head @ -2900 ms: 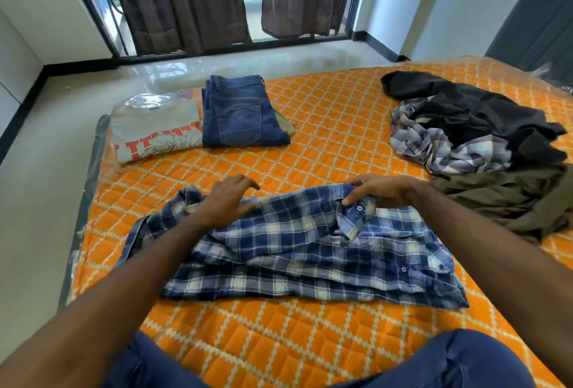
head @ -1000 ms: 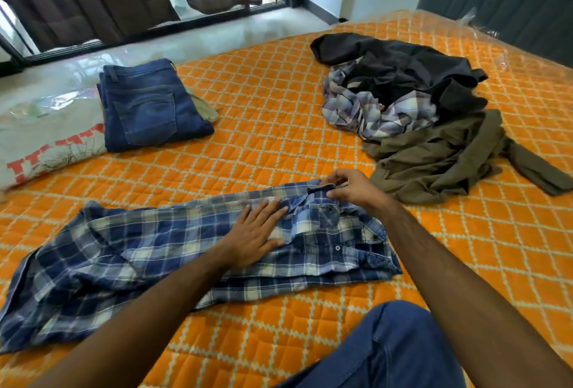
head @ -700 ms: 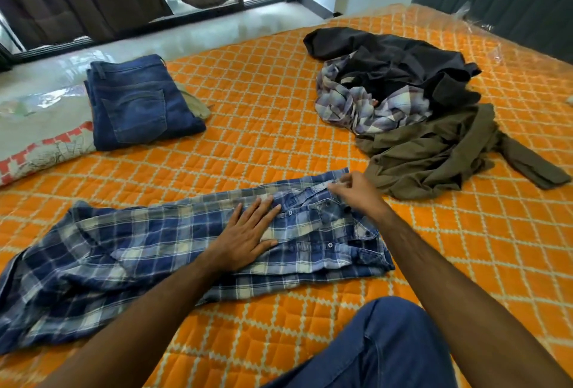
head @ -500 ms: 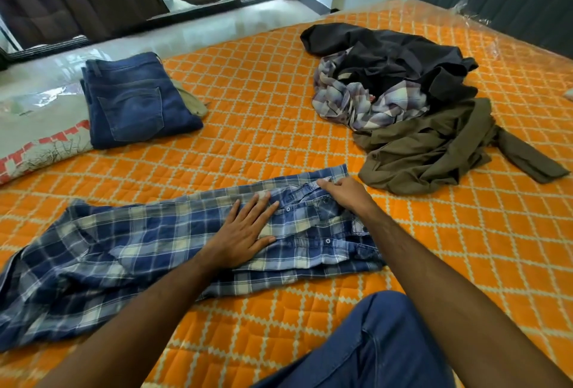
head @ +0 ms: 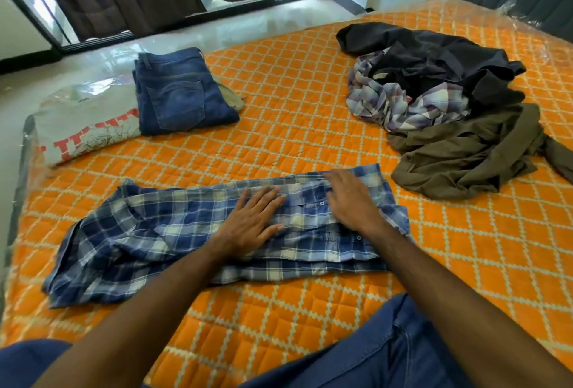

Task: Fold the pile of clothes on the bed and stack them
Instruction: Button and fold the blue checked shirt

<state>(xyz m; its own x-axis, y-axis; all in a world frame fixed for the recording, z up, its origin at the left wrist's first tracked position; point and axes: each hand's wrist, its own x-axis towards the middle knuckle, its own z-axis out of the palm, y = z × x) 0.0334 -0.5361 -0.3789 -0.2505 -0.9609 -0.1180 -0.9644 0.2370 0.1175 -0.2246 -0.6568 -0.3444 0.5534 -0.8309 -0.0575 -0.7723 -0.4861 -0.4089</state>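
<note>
Fingers (head: 266, 198) of the left hand (head: 251, 226) lie straight and slightly spread, pressing flat on the blue plaid shirt (head: 148, 232). The right hand (head: 350, 201) rests just beside it at 3 o'clock, palm down on the collar end; its fingers look loosely bent against the cloth, and I cannot tell whether they pinch any of it.

The bed (head: 294, 127), with its orange quilted cover, carries everything. The blue plaid shirt lies across the near middle as a long band, sides apparently folded inward, its left end loose and rumpled; by my judgement it is about halfway folded, with the lengthwise folds yet to come.

At 1 o'clock, well apart from the hands, sits the unfolded pile: a dark garment (head: 434, 56) on top, an olive garment (head: 465, 155) sprawled nearest the shirt, and a pale plaid shirt (head: 403, 105) bunched between them. At least three pieces therefore remain.

At 11 o'clock lie the finished items: folded jeans (head: 183, 96) with a bit of khaki cloth (head: 229, 96) showing beneath them, and touching them on the left, a folded grey printed T-shirt (head: 83, 127). Roughly three pieces look done, so the task seems near its midpoint, and the stacks are not yet merged.
</note>
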